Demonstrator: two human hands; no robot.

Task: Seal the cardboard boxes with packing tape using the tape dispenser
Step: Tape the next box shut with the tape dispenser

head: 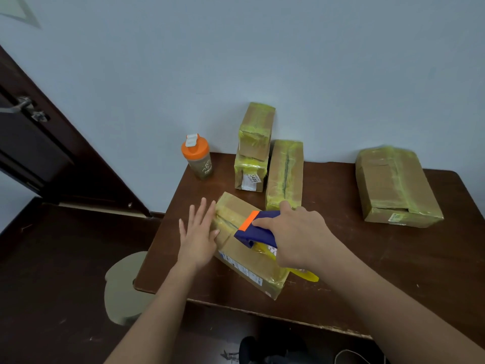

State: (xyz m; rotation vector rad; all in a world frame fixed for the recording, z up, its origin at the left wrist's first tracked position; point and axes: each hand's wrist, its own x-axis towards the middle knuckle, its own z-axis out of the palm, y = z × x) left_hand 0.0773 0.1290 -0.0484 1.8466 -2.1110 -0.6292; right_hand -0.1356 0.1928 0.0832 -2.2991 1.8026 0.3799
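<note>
A long cardboard box (236, 256) lies at an angle near the front left of the dark brown table (367, 271). Yellowish tape runs along its top seam. My right hand (294, 237) grips a blue tape dispenser (258, 229) with an orange blade guard, and the dispenser sits on top of the box near its middle. A yellow tape roll shows under my palm. With straight, spread fingers, my left hand (199, 235) lies flat against the box's left side near its far end.
Two taped boxes (254, 148) are stacked at the back by the wall. A long taped box (286, 174) lies beside them, and a wider one (393, 187) at the right. An orange-lidded shaker bottle (197, 157) stands at the back left corner. A dark door (39, 143) is left.
</note>
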